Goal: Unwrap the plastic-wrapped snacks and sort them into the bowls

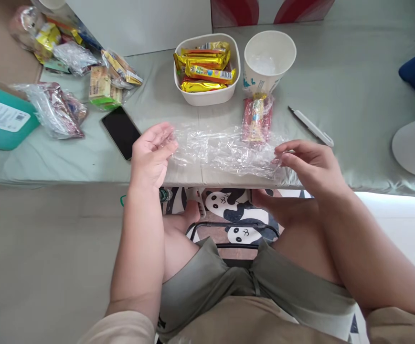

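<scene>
I can barely trace the edges of the clear film (216, 153). It spans between left hand (151, 154) and right hand (313, 167), each pinching an end.

I can see the left hand (153, 153) and the right hand (309, 165) pinching opposite ends of some crinkled clear film (218, 150) near the worktop (354, 91) edge. A red-and-yellow packet (257, 117) shows beyond the film, nearer the right hand, with a paper cup (264, 81) just past it. Farther out, between the hands, sits a tub (210, 99) of yellow bars (207, 71). A dark-screened phone (119, 129) lies just beside the left hand; a slim white tool (313, 126) lies just beyond the right.
</scene>
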`<action>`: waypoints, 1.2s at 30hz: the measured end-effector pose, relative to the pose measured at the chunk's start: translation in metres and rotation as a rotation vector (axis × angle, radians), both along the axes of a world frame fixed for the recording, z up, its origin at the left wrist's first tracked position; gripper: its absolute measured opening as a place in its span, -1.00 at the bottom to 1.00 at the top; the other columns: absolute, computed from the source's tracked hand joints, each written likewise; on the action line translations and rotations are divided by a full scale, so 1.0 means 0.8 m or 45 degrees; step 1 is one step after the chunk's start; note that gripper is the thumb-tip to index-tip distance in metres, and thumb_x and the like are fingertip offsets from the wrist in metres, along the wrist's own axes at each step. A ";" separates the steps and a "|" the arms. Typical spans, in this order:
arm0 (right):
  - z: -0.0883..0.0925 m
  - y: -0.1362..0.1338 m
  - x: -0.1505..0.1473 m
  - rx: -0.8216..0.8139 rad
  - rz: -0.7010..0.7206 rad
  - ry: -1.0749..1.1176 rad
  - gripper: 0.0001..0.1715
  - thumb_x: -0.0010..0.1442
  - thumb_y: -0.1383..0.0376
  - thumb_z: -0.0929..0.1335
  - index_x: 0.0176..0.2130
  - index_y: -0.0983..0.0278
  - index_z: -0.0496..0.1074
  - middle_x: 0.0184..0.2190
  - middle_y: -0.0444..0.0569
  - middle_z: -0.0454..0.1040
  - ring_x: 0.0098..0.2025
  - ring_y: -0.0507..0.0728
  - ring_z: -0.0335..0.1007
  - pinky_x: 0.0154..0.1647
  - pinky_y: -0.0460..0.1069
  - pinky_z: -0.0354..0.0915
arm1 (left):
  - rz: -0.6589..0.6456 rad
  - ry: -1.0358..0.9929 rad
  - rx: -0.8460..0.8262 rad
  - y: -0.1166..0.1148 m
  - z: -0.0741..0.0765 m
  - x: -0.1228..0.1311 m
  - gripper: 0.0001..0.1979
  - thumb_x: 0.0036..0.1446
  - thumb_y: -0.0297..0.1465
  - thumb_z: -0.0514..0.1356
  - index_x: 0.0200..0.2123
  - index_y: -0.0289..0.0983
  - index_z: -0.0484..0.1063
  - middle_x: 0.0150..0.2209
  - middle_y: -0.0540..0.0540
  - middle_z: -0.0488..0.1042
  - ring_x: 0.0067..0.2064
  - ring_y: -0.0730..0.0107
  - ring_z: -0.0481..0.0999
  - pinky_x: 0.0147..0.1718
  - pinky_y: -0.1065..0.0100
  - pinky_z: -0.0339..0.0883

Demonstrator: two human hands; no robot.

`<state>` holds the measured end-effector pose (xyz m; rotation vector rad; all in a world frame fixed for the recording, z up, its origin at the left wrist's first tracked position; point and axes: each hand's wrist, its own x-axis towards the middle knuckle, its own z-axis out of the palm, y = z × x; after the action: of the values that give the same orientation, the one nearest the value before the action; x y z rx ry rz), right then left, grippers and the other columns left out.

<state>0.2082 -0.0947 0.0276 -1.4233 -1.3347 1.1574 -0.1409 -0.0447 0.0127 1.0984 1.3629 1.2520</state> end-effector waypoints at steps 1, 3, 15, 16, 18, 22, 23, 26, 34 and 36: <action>0.000 0.000 0.000 -0.017 -0.038 0.072 -0.85 0.11 0.18 0.53 -0.29 0.18 0.63 -0.42 -0.13 0.55 -0.44 0.00 0.45 -0.42 -0.07 0.43 | 0.027 -0.010 0.007 0.000 0.001 -0.001 -0.46 -0.09 -0.32 0.52 0.00 -0.11 0.51 0.15 -0.15 0.57 0.27 0.07 0.51 0.01 0.33 0.55; -0.003 0.000 0.000 -0.051 -0.108 0.258 -0.81 0.08 0.15 0.54 -0.30 0.19 0.61 -0.41 -0.15 0.52 -0.46 -0.02 0.46 -0.42 -0.07 0.44 | 0.071 -0.070 -0.031 0.001 0.003 -0.002 -0.47 -0.04 -0.29 0.50 0.03 -0.04 0.47 0.17 -0.09 0.55 0.21 0.15 0.56 -0.07 0.38 0.56; -0.014 0.006 0.000 -0.183 -0.237 0.352 -0.71 0.11 0.15 0.55 -0.40 0.20 0.43 -0.46 -0.18 0.39 -0.54 -0.03 0.39 -0.53 -0.08 0.36 | -0.221 -0.097 -0.384 -0.006 0.017 0.013 -0.33 -0.01 -0.50 0.36 0.18 -0.01 0.38 -0.08 -0.08 0.65 -0.46 0.56 0.50 -0.58 0.52 0.24; -0.015 0.006 0.000 -0.173 -0.252 0.296 -0.72 0.10 0.22 0.55 -0.41 0.20 0.40 -0.50 -0.19 0.38 -0.54 -0.03 0.36 -0.55 -0.09 0.32 | -0.223 -0.081 -0.360 -0.006 0.018 0.013 -0.42 -0.02 -0.52 0.35 0.10 -0.06 0.45 -0.09 -0.09 0.65 -0.49 0.59 0.46 -0.60 0.52 0.19; -0.015 0.005 0.001 -0.153 -0.271 0.181 -0.72 0.08 0.33 0.53 -0.41 0.20 0.35 -0.52 -0.19 0.39 -0.54 -0.03 0.34 -0.59 -0.11 0.23 | -0.211 -0.060 -0.322 -0.007 0.022 0.016 -0.65 -0.02 -0.51 0.34 -0.11 -0.15 0.53 -0.12 -0.10 0.64 -0.52 0.64 0.37 -0.63 0.52 0.12; -0.006 0.003 -0.001 -0.188 -0.237 0.066 -0.71 0.03 0.39 0.51 -0.43 0.20 0.32 -0.49 -0.17 0.42 -0.50 -0.03 0.35 -0.55 -0.11 0.19 | -0.135 -0.118 -0.307 -0.008 0.027 0.022 -0.78 0.03 -0.39 0.36 -0.20 -0.19 0.52 -0.07 -0.10 0.62 -0.43 0.57 0.49 -0.58 0.53 0.24; -0.003 0.002 -0.002 -0.205 -0.206 0.063 -0.70 0.02 0.39 0.51 -0.44 0.20 0.31 -0.49 -0.17 0.41 -0.49 -0.03 0.36 -0.53 -0.10 0.20 | -0.121 -0.141 -0.315 -0.007 0.026 0.023 -0.72 0.04 -0.36 0.37 -0.14 -0.16 0.51 -0.07 -0.10 0.62 -0.38 0.51 0.55 -0.55 0.52 0.31; 0.002 0.000 -0.003 -0.259 -0.114 0.068 -0.71 -0.01 0.37 0.51 -0.44 0.20 0.32 -0.49 -0.18 0.38 -0.49 -0.03 0.33 -0.51 -0.09 0.18 | -0.091 -0.166 -0.338 -0.004 0.019 0.024 -0.58 0.10 -0.23 0.36 0.02 -0.09 0.40 -0.11 -0.11 0.63 -0.29 0.35 0.65 -0.47 0.46 0.42; -0.001 -0.001 0.003 -0.322 -0.093 0.000 -0.71 -0.02 0.33 0.52 -0.41 0.20 0.32 -0.49 -0.18 0.40 -0.47 -0.02 0.32 -0.49 -0.07 0.13 | -0.124 -0.087 -0.289 -0.006 0.012 0.014 -0.56 -0.02 -0.42 0.37 -0.11 -0.09 0.26 -0.10 -0.10 0.62 -0.16 0.25 0.71 -0.31 0.38 0.54; 0.000 -0.001 0.003 -0.340 -0.078 -0.020 -0.71 -0.01 0.32 0.51 -0.41 0.20 0.32 -0.51 -0.18 0.41 -0.48 -0.02 0.31 -0.49 -0.07 0.12 | -0.145 -0.010 -0.258 -0.010 0.010 0.014 -0.54 -0.08 -0.52 0.35 -0.12 -0.10 0.29 -0.11 -0.08 0.62 -0.19 0.31 0.71 -0.31 0.40 0.53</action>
<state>0.2104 -0.0951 0.0274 -1.6542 -1.1705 1.3228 -0.1298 -0.0524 0.0210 1.0136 1.3690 1.0116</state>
